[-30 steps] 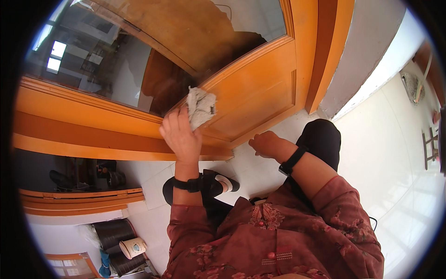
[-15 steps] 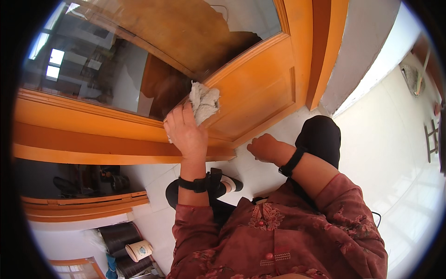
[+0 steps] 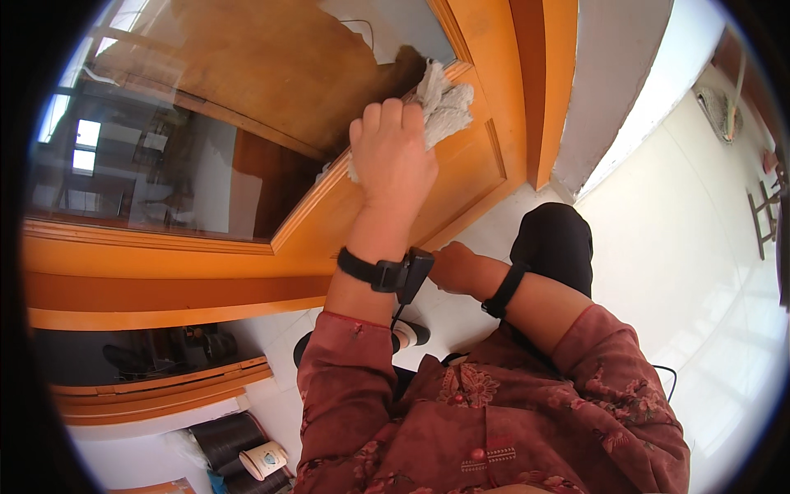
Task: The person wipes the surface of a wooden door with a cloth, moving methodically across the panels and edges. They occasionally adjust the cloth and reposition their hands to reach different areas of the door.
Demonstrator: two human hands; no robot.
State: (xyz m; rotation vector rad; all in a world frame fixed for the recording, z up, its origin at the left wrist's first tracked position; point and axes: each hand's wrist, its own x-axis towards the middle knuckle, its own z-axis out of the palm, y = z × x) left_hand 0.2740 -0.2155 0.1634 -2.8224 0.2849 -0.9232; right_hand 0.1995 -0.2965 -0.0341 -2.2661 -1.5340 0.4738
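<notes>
the person's left hand (image 3: 393, 156) is raised against the orange wooden door (image 3: 461, 177), fingers curled down over a whitish rag (image 3: 444, 103) and pressing it to the wood. the rag sits at the corner where the glass pane (image 3: 164, 148) meets the door's lower wooden panel, bunched under the palm, with a frayed clump sticking out past the fingertips toward the upper right and a small bit showing at the thumb side. the hand is clamped on the cloth, knuckles up, and a black wrist strap (image 3: 374, 270) with a small black device wraps the forearm below it.

the right hand (image 3: 453, 267) is held low, near the left wrist and just above the pale tiled floor (image 3: 683, 247). it looks loosely closed into a fist, apart from the door and holding nothing i can make out; part of it is hidden behind the left wrist device. it also wears a black band (image 3: 502, 292).

both sleeves are dark red with a floral print. a black-clad knee (image 3: 555, 243) shows beside the right forearm. down at the lower left, well away from the hands, a paper cup (image 3: 265, 459) lies next to dark rolls (image 3: 226, 436).
</notes>
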